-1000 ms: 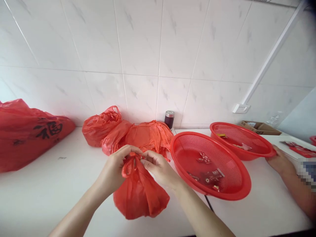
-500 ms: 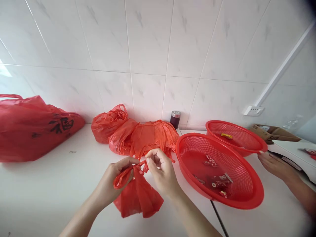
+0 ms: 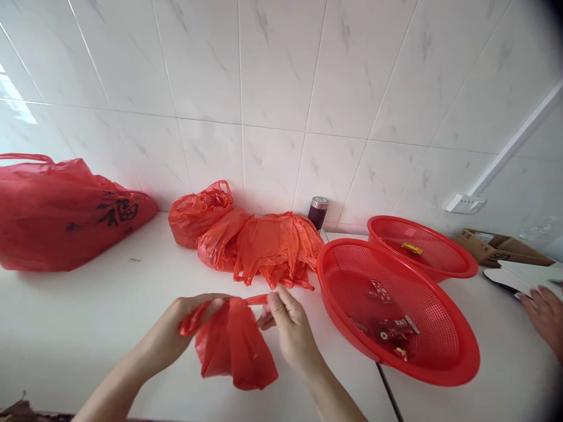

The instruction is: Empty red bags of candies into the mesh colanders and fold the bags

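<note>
A small red plastic bag (image 3: 240,351) with a gathered top and something inside hangs between my hands over the white table. My left hand (image 3: 176,328) is closed around its neck, with a looped handle poking out by the thumb. On the other side, my right hand (image 3: 285,322) pinches a stretched strip of the bag between thumb and fingers. Behind them lies a pile of flat red plastic bags (image 3: 277,243), apart from both hands. To the right of my right hand stands a red plastic basket (image 3: 329,305) holding several small wrapped packets (image 3: 396,328).
Behind it, a second red basket (image 3: 453,249) holds a yellow packet (image 3: 412,248). A large red bag (image 3: 65,217) stands at left, filled red bags (image 3: 200,214) by the wall. A dark lidded bottle (image 3: 317,212), a cardboard box (image 3: 505,249) and another person's hand (image 3: 545,319) are also there.
My hands have moved slightly apart, drawing the bag's strip out straight. The other person's hand has left the far basket's rim and moved right to the white object.
</note>
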A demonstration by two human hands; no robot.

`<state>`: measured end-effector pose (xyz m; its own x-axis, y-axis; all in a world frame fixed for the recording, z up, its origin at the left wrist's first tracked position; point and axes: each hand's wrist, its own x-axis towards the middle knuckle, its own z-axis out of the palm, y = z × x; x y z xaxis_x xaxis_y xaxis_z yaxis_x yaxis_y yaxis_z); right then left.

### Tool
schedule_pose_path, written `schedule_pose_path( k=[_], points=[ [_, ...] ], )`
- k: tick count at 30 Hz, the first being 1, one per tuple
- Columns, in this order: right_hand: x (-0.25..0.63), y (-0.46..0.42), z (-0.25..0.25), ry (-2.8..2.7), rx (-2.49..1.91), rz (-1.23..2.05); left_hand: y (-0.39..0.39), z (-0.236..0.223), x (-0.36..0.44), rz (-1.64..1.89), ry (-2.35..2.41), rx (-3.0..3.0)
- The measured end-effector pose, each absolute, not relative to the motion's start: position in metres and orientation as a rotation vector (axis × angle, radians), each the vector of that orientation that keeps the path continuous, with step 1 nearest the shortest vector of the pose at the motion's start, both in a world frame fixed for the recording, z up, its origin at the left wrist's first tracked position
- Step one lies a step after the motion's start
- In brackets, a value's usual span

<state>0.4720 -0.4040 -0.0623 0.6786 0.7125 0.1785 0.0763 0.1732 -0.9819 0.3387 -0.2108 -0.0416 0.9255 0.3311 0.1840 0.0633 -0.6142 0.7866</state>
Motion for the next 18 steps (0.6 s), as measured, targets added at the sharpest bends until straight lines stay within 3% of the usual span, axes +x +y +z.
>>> schedule_pose_path(
  k=[4,8,13,18],
  points=[
    [0.484,-0.411,-0.097,-0.527,-1.380,0.538,-0.187,-0.083,0.304,0.274,0.465,2.172],
    [0.486,-0.397,-0.113,-0.460,-1.464,0.407,-0.207,-0.120,0.302,0.499,0.658,2.042],
    [0.463,-0.367,-0.111,-0.532,-1.739,0.093,-0.254,-0.122,0.336,0.846,0.808,1.920],
    [0.450,-0.359,-0.136,-0.798,-1.979,0.016,-0.253,-0.129,0.356,0.782,0.824,2.135]
  ],
)
